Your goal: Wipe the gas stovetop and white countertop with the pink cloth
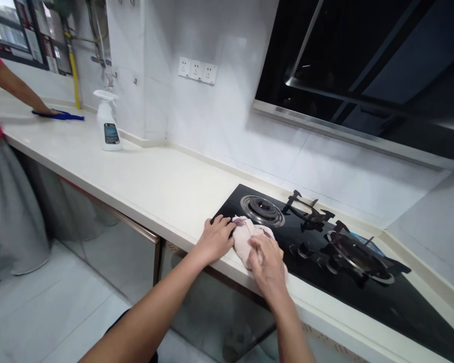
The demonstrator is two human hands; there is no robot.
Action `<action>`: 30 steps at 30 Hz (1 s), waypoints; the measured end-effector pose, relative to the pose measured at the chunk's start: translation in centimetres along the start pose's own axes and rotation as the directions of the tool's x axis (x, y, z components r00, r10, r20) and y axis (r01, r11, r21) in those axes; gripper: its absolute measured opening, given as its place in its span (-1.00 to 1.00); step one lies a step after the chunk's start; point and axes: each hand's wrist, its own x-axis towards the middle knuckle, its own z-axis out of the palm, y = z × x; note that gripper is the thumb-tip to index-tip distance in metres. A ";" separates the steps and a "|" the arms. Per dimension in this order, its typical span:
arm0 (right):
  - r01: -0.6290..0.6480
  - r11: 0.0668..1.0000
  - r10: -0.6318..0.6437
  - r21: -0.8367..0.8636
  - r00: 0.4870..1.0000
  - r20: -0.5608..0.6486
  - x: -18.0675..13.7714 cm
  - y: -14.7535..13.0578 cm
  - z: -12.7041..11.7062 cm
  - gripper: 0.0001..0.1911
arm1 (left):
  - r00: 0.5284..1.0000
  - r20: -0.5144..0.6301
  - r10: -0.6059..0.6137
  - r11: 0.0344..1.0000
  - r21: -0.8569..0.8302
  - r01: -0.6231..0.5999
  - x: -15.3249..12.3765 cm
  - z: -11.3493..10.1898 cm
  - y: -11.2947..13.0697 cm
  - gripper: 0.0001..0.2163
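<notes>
Currently the cloth (pixel 242 243) lies bunched over the front left edge of the black cooktop (pixel 401 312), partly on the counter (pixel 166 184): pale pink, wrinkled, dull purple patches. My right hand (pixel 268 263) grips its folds; my left hand (pixel 216 239) is spread beside it, fingertip contact unclear.

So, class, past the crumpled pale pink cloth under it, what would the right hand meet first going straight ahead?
Probably the round, silver-ringed black burner on the black glass hob, though depth is unclear.
</notes>
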 end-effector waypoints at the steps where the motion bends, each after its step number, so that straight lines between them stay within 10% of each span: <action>1: -0.007 0.999 0.007 0.037 1.000 0.007 0.1 0.2 0.2 -0.74 | 1.000 0.006 -0.004 1.000 -0.006 0.004 0.0 -0.1 0.0 -0.62; 10: -0.514 0.856 0.516 0.046 0.856 -0.035 -5.5 10.6 -8.7 -0.53 | 1.000 0.003 -0.012 0.999 -0.035 0.012 0.2 -0.1 -0.1 -0.61; 20: -0.612 0.783 0.621 0.112 0.781 -0.070 -6.8 11.2 -12.2 -0.47 | 0.966 -0.258 0.004 0.976 -0.209 -0.060 1.1 -2.2 1.1 -0.69; 25: -0.400 0.912 0.401 -0.089 0.916 -0.002 -6.8 10.8 -11.1 -0.57 | 0.950 0.027 0.312 0.947 -0.085 -0.309 2.6 -1.9 7.9 -0.61; 30: -0.247 0.916 0.304 -0.317 0.942 0.144 -8.1 11.6 -9.7 -0.57 | 0.910 0.236 0.342 0.931 0.049 -0.362 4.5 2.4 13.9 -0.45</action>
